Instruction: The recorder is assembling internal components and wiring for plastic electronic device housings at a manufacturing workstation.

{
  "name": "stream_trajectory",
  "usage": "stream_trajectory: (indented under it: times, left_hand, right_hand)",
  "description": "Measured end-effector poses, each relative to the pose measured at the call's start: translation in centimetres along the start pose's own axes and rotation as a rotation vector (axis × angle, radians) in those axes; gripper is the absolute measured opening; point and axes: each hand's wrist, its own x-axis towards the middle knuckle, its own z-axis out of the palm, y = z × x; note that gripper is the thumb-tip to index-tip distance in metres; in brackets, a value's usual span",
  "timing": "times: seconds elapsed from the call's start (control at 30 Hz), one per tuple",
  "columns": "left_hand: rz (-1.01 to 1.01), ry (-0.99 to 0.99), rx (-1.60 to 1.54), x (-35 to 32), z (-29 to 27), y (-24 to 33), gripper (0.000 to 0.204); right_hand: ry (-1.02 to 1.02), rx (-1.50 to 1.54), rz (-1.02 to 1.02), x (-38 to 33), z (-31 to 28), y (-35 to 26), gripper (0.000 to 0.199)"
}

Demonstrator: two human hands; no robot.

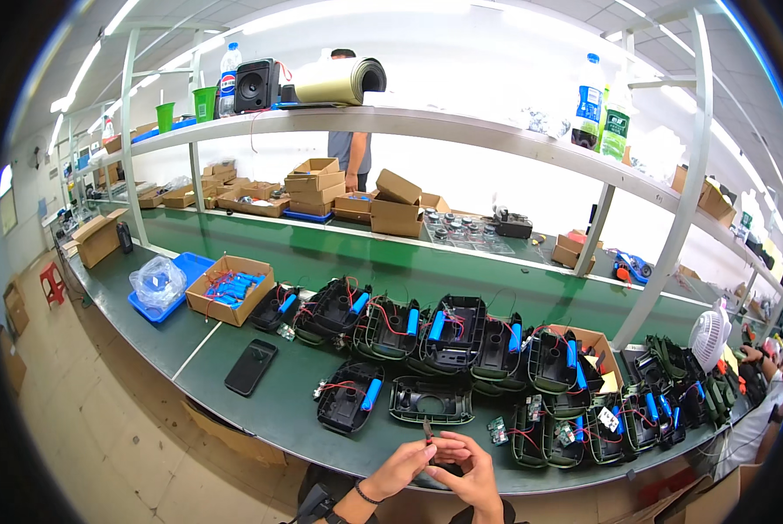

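Above the front edge of the bench, my left hand (398,467) and my right hand (472,472) meet with fingers closed. Between their fingertips is a small dark tool with a pointed tip (427,428), its lower part hidden by the fingers; its exact kind is too small to make out. Just beyond lies an empty-looking black housing shell (430,402) with a round opening. To its left sits another shell (348,397) with a blue cylindrical battery (371,395) and thin red wires. A small green circuit board (497,430) lies right of my hands.
Several similar housings (453,336) with batteries line the dark green bench (295,375). At left are a black phone (251,367), a cardboard box of batteries (229,290) and a blue tray (191,265). A shelf (461,123) crosses above. Another person (771,402) sits at far right.
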Motion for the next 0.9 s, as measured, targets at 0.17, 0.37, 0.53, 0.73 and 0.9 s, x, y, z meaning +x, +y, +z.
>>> stream_trajectory:
  times: [0.17,0.37,0.53,0.73,0.9]
  left_hand:
    - [0.045,0.007,-0.018,-0.4,-0.5,-1.0,0.05]
    - [-0.017,-0.025,-0.025,-0.4,-0.5,-1.4,0.05]
    - [-0.015,-0.021,-0.001,0.3,-0.7,-0.8,0.052]
    - [0.023,0.0,0.012,0.1,-0.8,0.2,0.053]
    - [0.077,0.242,0.009,-0.2,1.9,-1.2,0.047]
  right_hand:
    - [-0.023,-0.016,0.001,-0.2,0.1,-0.1,0.07]
    - [0.035,0.166,0.041,-0.5,0.5,-0.6,0.069]
    - [0.062,0.158,0.043,0.1,0.6,-0.8,0.069]
    - [0.001,0.024,0.011,1.0,0.9,-0.5,0.076]
    - [0.036,-0.004,-0.01,-0.8,0.8,-0.4,0.059]
